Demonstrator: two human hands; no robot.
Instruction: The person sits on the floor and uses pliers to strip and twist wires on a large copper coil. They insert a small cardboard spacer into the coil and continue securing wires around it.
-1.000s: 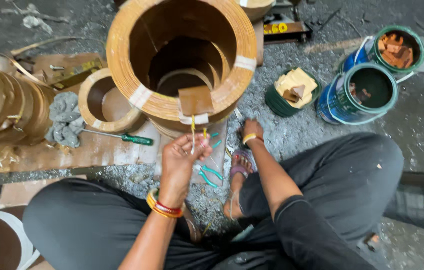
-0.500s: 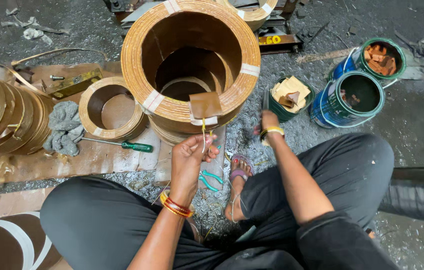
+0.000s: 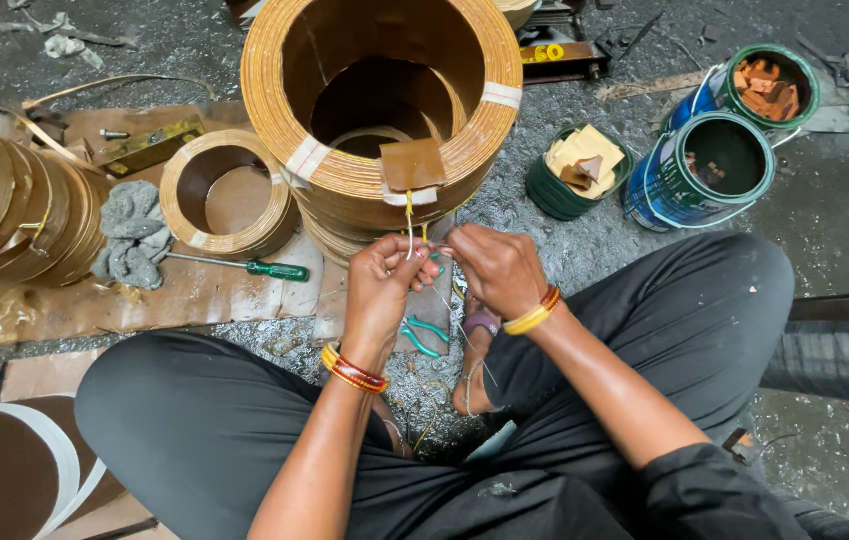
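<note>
flanking coil [image 3: 381, 110], screwdriver [image 3: 244, 266], 2 cans [image 3: 696, 170]

Two round blue-and-green tins [image 3: 696, 170] upper right, smaller green tin [image 3: 574, 180] beside them, yellow-marked black label [image 3: 549, 52] behind coil

1. A green-handled screwdriver [image 3: 244, 266] lies beside a grey rag [image 3: 132, 236].
2. A smaller coil ring [image 3: 228, 195] rests on cardboard [image 3: 114, 300].
3. Two blue-green cans [image 3: 706, 170] and a small green tin [image 3: 576, 170] stand together on the floor [image 3: 844, 210].
</note>
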